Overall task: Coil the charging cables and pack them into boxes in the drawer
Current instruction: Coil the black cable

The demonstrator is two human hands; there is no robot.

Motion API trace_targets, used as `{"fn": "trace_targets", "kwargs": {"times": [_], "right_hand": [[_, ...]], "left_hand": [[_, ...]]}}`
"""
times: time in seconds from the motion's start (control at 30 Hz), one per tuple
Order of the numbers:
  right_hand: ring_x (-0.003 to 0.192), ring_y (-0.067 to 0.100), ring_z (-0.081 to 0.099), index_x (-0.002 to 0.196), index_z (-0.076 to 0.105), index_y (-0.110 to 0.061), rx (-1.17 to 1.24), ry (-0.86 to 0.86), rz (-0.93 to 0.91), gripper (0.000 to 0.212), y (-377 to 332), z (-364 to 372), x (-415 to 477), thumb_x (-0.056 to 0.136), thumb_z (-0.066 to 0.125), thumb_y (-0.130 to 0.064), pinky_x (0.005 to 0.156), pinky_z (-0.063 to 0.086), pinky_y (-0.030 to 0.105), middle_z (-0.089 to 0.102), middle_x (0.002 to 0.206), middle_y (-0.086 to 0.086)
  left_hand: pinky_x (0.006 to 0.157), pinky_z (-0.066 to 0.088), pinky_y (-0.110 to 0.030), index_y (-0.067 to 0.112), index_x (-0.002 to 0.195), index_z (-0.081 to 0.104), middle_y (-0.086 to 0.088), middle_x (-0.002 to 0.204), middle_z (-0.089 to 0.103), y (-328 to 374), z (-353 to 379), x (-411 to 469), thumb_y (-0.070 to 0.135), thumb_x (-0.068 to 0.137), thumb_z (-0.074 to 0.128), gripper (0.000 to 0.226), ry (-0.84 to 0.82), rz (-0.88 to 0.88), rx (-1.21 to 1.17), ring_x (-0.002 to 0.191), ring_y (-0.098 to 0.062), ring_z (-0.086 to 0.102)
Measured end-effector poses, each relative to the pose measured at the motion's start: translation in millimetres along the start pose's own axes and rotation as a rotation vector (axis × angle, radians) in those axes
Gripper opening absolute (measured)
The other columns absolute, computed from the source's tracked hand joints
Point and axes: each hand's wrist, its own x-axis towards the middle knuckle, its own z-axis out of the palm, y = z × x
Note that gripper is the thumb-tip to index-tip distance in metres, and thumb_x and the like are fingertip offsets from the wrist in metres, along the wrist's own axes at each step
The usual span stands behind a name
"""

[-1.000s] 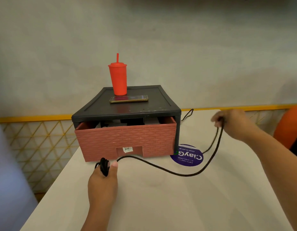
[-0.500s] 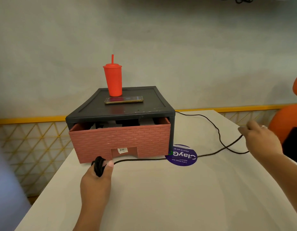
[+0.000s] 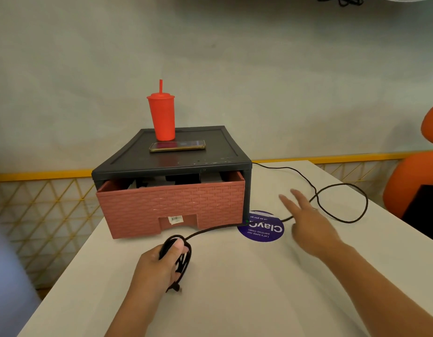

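A second ago my right hand [image 3: 312,227] had the cable [image 3: 218,227] pinched and drawn out to the right. Now it has let go: the fingers are spread and straight, the grip wide and holding nothing, and the hand has come back left to hover low over the bench [image 3: 235,295], just right of the round purple sticker [image 3: 261,229]. I read that as one pull finished and a reach for the next length of slack, so the coiling is only partly done.

My left hand [image 3: 157,266] has stayed near the front of the drawer [image 3: 171,207], its grip closed around the coil [image 3: 184,259] — several black loops wound over the fingers, the thumb pressing on top, a short tail hanging out below.

From the coil the cable runs right along the foot of the drawer front, crosses the sticker and passes under or just beside the right hand; I cannot tell whether the fingers touch it. Beyond the hand it swings out in a wide loose loop on the right of the bench, then heads back to the far right corner of the black cabinet [image 3: 176,159], where the end goes out of sight.

The drawer stands partly open with dark boxes [image 3: 184,177] inside — nothing from this cable is in them yet.
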Motion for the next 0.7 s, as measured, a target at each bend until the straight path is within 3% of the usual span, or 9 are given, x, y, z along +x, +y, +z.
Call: {"fn": "trace_targets", "kwargs": {"times": [0.13, 0.2, 0.27, 0.37, 0.5, 0.63, 0.7], "right_hand": [[0.122, 0.023, 0.043, 0.146, 0.015, -0.032, 0.182, 0.070, -0.121, 0.069, -48, 7, -15, 0.089, 0.049, -0.012, 0.089, 0.047, 0.031, 0.013, 0.152, -0.005], [0.113, 0.021, 0.048, 0.145, 0.025, -0.030, 0.232, 0.158, -0.289, 0.063, -70, 15, -27, 0.089, 0.050, -0.013, 0.089, 0.046, 0.032, 0.031, 0.143, -0.003], [0.099, 0.022, 0.055, 0.140, 0.038, -0.026, 0.219, 0.275, -0.412, 0.052, -87, 28, -37, 0.089, 0.050, -0.019, 0.080, 0.049, 0.035, 0.050, 0.127, 0.000], [0.072, 0.019, 0.057, 0.122, 0.053, -0.025, 0.113, 0.491, -0.445, 0.037, -94, 40, -40, 0.090, 0.039, -0.037, 0.056, 0.046, 0.031, 0.061, 0.100, -0.001], [0.060, 0.021, 0.051, 0.088, 0.069, -0.027, 0.072, 0.610, -0.445, 0.038, -89, 43, -39, 0.091, 0.034, -0.042, 0.050, 0.036, 0.031, 0.062, 0.074, -0.009], [0.063, 0.019, 0.058, 0.075, 0.069, -0.027, 0.070, 0.575, -0.421, 0.036, -87, 38, -43, 0.087, 0.038, -0.041, 0.059, 0.046, 0.034, 0.063, 0.064, -0.015], [0.065, 0.021, 0.060, 0.082, 0.068, -0.022, 0.163, 0.377, -0.430, 0.045, -90, 34, -44, 0.094, 0.031, -0.044, 0.064, 0.051, 0.036, 0.067, 0.070, -0.008]], "left_hand": [[0.059, 0.041, -0.028, 0.000, 0.083, 0.064, 0.007, 0.040, 0.023, 5, 7, -9, 0.028, 0.092, 0.052, 0.032, -0.136, -0.087, -0.113, 0.035, -0.008, 0.023], [0.059, 0.039, -0.028, 0.000, 0.079, 0.062, 0.006, 0.040, 0.020, 7, 9, -13, 0.030, 0.089, 0.053, 0.032, -0.206, -0.112, -0.192, 0.036, -0.010, 0.017], [0.057, 0.037, -0.029, 0.002, 0.074, 0.062, 0.005, 0.040, 0.019, 8, 10, -17, 0.030, 0.081, 0.060, 0.029, -0.277, -0.128, -0.272, 0.036, -0.010, 0.016], [0.051, 0.040, -0.026, 0.006, 0.064, 0.061, 0.005, 0.041, 0.018, 10, 11, -22, 0.016, 0.065, 0.077, 0.019, -0.380, -0.142, -0.339, 0.033, -0.009, 0.018], [0.046, 0.042, -0.025, 0.006, 0.061, 0.060, 0.005, 0.039, 0.018, 9, 14, -25, 0.010, 0.064, 0.066, 0.008, -0.478, -0.179, -0.342, 0.031, -0.008, 0.019], [0.047, 0.042, -0.026, 0.004, 0.062, 0.057, 0.006, 0.037, 0.018, 10, 18, -30, 0.012, 0.070, 0.064, 0.013, -0.585, -0.205, -0.335, 0.030, -0.008, 0.019], [0.047, 0.043, -0.026, 0.005, 0.062, 0.053, 0.007, 0.035, 0.019, 9, 20, -30, 0.018, 0.071, 0.064, 0.019, -0.594, -0.223, -0.426, 0.028, -0.007, 0.020]]}}
